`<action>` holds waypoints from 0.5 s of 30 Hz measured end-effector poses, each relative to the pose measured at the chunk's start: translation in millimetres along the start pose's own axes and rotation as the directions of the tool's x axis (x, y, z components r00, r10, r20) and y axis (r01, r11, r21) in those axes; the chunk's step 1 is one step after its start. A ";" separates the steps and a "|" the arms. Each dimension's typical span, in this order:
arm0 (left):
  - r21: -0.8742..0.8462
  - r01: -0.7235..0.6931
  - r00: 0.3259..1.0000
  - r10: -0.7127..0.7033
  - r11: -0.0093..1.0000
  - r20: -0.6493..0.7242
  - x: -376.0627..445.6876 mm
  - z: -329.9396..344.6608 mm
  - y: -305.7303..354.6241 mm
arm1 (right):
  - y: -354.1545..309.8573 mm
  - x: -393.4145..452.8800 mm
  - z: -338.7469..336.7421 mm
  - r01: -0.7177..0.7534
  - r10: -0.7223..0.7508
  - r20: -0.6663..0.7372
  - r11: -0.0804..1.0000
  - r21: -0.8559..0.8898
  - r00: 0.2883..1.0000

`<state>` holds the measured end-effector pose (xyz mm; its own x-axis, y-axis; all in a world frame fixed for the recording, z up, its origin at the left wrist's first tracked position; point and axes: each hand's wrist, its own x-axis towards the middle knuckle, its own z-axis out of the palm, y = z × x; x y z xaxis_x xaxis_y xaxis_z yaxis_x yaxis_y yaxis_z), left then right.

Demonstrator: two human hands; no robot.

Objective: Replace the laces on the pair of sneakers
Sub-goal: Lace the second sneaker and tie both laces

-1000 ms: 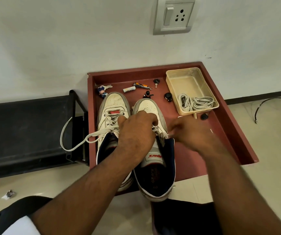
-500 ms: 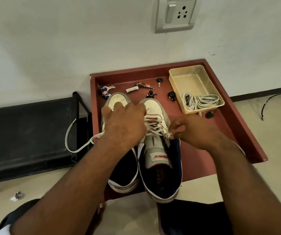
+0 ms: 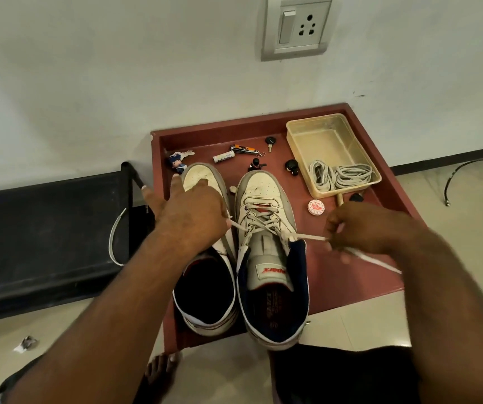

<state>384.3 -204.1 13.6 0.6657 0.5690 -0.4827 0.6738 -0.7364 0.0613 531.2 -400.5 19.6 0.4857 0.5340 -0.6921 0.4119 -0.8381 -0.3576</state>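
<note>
Since the frame half a second earlier, the left hand [image 3: 189, 212] has slid left and spread its fingers over the left sneaker [image 3: 205, 252], while the right hand [image 3: 359, 228] has drawn its lace end [image 3: 311, 237] out to the right. The left hand's fingers are straight and splayed; the other lace end runs under its near edge, and whether the thumb pinches it is hidden. The right hand's fingers pinch the lace taut, probably to tension or free the crossings on the right sneaker [image 3: 266, 246]. Both sneakers stand side by side, toes far, on a red tray [image 3: 359, 284]. Coiled spare laces [image 3: 340, 176] wait in a beige tub [image 3: 332, 135] at far right, within reach for relacing.
</note>
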 end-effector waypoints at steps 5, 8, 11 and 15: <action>-0.547 -0.291 0.957 0.250 0.785 -0.150 -30.8 -19.3 17.2 | -3.8 -58.0 -32.1 0.384 -0.470 -0.096 0.566 0.729 0.877; -0.813 -0.227 0.811 0.566 0.537 0.147 -55.3 -22.5 37.5 | -9.2 -63.4 -31.1 0.533 -0.725 -0.231 0.217 0.818 0.649; -0.922 -0.117 0.705 0.685 0.369 0.184 -62.6 -7.1 50.3 | -16.2 -54.1 -24.6 0.538 -0.730 -0.322 0.073 0.840 0.602; -0.950 -0.159 0.773 0.633 0.270 0.051 -56.9 -2.3 52.5 | -13.6 -47.8 -23.4 0.587 -0.592 -0.463 0.020 0.810 0.659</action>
<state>382.5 -274.4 46.3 0.9245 -0.0451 -0.3785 0.3806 0.0582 0.9229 520.4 -412.1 72.3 0.4331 0.9002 0.0457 -0.3308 0.2059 -0.9209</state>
